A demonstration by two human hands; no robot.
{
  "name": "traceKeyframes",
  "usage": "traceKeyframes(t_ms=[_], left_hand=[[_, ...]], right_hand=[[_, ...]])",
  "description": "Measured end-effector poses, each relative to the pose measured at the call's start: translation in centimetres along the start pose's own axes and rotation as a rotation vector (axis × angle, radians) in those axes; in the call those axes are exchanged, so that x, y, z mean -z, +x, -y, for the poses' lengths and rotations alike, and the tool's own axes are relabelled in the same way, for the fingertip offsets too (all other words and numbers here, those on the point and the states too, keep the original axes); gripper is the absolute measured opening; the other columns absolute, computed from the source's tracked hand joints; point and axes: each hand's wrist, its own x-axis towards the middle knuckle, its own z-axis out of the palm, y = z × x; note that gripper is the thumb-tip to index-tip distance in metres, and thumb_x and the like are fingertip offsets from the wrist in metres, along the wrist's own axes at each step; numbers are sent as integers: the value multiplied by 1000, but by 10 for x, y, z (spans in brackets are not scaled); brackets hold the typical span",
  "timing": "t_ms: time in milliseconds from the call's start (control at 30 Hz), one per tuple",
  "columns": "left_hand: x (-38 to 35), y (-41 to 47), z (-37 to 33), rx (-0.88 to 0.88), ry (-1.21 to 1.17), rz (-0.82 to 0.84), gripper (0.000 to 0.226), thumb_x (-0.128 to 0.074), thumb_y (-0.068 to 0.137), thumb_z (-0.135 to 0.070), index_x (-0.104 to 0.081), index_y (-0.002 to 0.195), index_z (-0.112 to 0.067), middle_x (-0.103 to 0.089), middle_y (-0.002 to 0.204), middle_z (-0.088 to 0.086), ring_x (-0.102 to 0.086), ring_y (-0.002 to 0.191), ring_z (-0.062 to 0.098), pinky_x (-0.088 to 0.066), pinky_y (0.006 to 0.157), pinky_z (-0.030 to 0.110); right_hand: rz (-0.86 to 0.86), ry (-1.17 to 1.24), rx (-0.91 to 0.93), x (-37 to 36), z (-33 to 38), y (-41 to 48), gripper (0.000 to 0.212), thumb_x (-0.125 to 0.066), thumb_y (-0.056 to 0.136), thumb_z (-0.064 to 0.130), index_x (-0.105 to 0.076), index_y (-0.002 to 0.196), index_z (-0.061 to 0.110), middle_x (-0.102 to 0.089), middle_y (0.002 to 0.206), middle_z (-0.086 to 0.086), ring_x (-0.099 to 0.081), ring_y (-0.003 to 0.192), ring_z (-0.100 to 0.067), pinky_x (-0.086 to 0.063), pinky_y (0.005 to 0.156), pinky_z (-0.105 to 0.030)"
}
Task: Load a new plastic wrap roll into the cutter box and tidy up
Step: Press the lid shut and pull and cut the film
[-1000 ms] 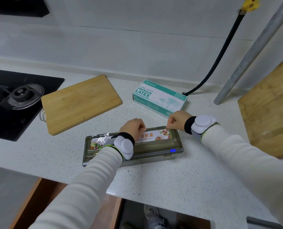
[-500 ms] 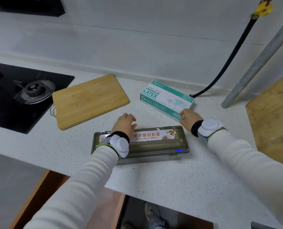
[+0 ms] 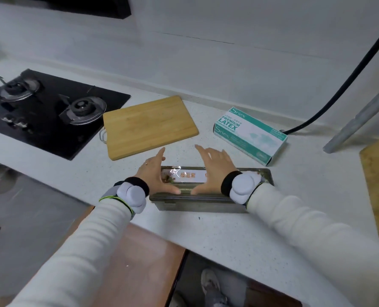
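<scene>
- The cutter box (image 3: 208,197), a long box of smoky clear plastic, is lying on the speckled white countertop (image 3: 239,235) near its front edge, long side toward the person.
- Inside it, a plastic wrap roll (image 3: 184,175) is showing through the clear top, its white label carrying orange Chinese characters and a food picture; the characters are too blurred to read.
- The left hand (image 3: 154,173) is resting over the box's left end, fingers spread and pointing away from the person, thumb lying along the front edge; it is open, gripping nothing.
- The right hand (image 3: 214,167) is lying over the middle of the box in the same way, fingers extended, thumb nearly meeting the left thumb; it too is open.
- Both wrists are wearing black bands with white rounded devices over white sleeves.
- Behind the box to the right, a glove carton (image 3: 250,135) is sitting apart from it, reading "Sriex" and "PREMIUM LATEX" in teal; what it holds cannot be seen.
- Behind to the left, a wooden cutting board (image 3: 149,127) is lying flat.
- Further left, a black gas hob (image 3: 49,111) with two burners is sitting in the counter.
- A second wooden board (image 3: 378,191) is showing at the right edge.
- A black hose (image 3: 347,85) is running up the wall.
</scene>
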Motion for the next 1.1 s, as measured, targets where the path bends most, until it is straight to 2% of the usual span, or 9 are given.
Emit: traceKeyframes(t_ms=[100, 167, 267, 367, 567, 733, 1100], left_hand=[[-5, -8, 15, -34, 215, 62, 149, -86, 46, -57, 19, 147, -26, -21, 155, 8, -19, 143, 29, -19, 117, 49], [-9, -10, 22, -68, 295, 69, 151, -85, 47, -57, 26, 144, -26, -14, 157, 7, -16, 144, 30, -12, 119, 51], [-15, -12, 28, -95, 305, 37, 151, -85, 49, -53, 30, 143, -27, -14, 158, 4, -19, 144, 27, -8, 119, 50], [-20, -11, 31, -113, 291, -2, 150, -85, 50, -53, 30, 143, -26, -21, 156, 4, -24, 143, 24, -8, 119, 49], [-31, -8, 30, -126, 360, -32, 150, -85, 50, -53, 27, 144, -17, -17, 155, 6, -15, 145, 23, -3, 118, 49], [-30, -7, 30, -146, 431, -60, 151, -80, 50, -60, 28, 143, -12, -26, 150, 4, -24, 141, 23, -3, 119, 49], [-28, -5, 28, -191, 604, -109, 142, -68, 55, -71, 19, 146, -4, -36, 144, 6, -34, 136, 23, 6, 118, 51]], right_hand=[[44, -116, 84, -21, 29, 8, 139, -70, 46, 77, 15, 146, 32, -22, 150, -23, -14, 143, -33, 2, 115, -55], [54, -187, 92, -32, 43, 14, 140, -69, 43, 79, 16, 145, 33, -28, 146, -25, -20, 140, -36, 2, 113, -58], [77, -257, 62, -42, 54, 21, 142, -69, 43, 79, 18, 145, 32, -34, 143, -25, -30, 136, -38, 1, 112, -61], [77, -288, 43, -46, 58, 23, 140, -69, 47, 76, 19, 145, 32, -39, 140, -25, -34, 134, -37, 1, 111, -62], [48, -329, 34, -47, 65, 18, 133, -72, 52, 70, 14, 146, 31, -37, 141, -19, -34, 132, -38, 0, 111, -63], [49, -335, 41, -46, 66, 18, 130, -70, 55, 69, 13, 147, 30, -34, 143, -20, -34, 131, -39, 1, 113, -62], [-35, -404, 116, -43, 66, 18, 121, -66, 58, 68, -2, 148, 20, -51, 123, -20, -51, 114, -37, 10, 113, -58]])
